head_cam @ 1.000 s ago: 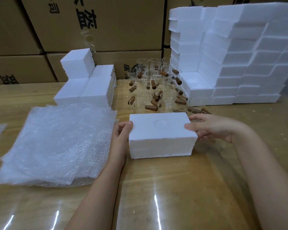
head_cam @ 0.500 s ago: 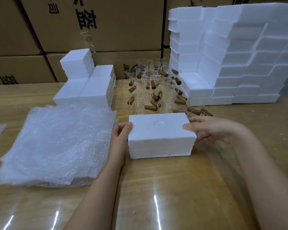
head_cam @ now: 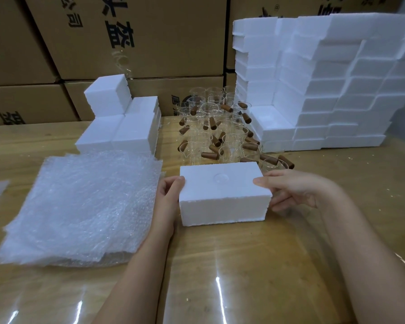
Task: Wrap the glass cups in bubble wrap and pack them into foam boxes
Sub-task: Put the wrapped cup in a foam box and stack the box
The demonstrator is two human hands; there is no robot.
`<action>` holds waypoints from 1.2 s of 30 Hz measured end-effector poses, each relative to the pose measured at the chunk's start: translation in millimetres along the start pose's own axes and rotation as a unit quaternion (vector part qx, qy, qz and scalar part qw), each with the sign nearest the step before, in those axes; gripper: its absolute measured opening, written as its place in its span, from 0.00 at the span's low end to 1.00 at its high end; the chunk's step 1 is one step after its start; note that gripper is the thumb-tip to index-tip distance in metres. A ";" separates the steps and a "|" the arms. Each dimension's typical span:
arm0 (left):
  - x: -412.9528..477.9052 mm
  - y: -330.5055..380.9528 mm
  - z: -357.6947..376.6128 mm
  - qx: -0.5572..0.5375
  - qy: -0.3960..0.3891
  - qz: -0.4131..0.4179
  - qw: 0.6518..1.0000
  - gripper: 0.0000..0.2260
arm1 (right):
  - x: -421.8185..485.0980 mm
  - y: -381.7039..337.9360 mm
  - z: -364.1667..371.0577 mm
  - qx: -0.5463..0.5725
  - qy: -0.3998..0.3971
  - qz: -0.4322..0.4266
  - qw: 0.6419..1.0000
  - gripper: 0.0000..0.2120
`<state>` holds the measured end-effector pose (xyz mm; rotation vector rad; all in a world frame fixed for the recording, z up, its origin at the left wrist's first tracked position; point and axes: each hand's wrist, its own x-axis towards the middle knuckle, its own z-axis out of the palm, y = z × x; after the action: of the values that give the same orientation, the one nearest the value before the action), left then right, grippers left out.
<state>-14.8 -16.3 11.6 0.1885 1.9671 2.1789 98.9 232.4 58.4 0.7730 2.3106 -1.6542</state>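
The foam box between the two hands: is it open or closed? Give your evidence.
Closed. The foam box shows a flat, unbroken top with a round dimple; no cavity is visible.

A closed white foam box [head_cam: 222, 195] lies flat, near clear glass cups [head_cam: 216, 132] and bubble wrap [head_cam: 80, 206].

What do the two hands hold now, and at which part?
The white foam box, by its two short ends: the left hand grips the left end, the right hand the right end.
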 end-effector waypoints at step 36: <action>-16.6 102.5 -0.6 -0.017 -0.142 -0.197 0.970 0.12 | -29.6 -43.3 -13.9 0.172 0.064 -0.038 0.982 0.16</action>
<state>-5.2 -30.5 114.0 0.0870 1.6450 1.8179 103.4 226.0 112.1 0.8891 2.1868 -2.1336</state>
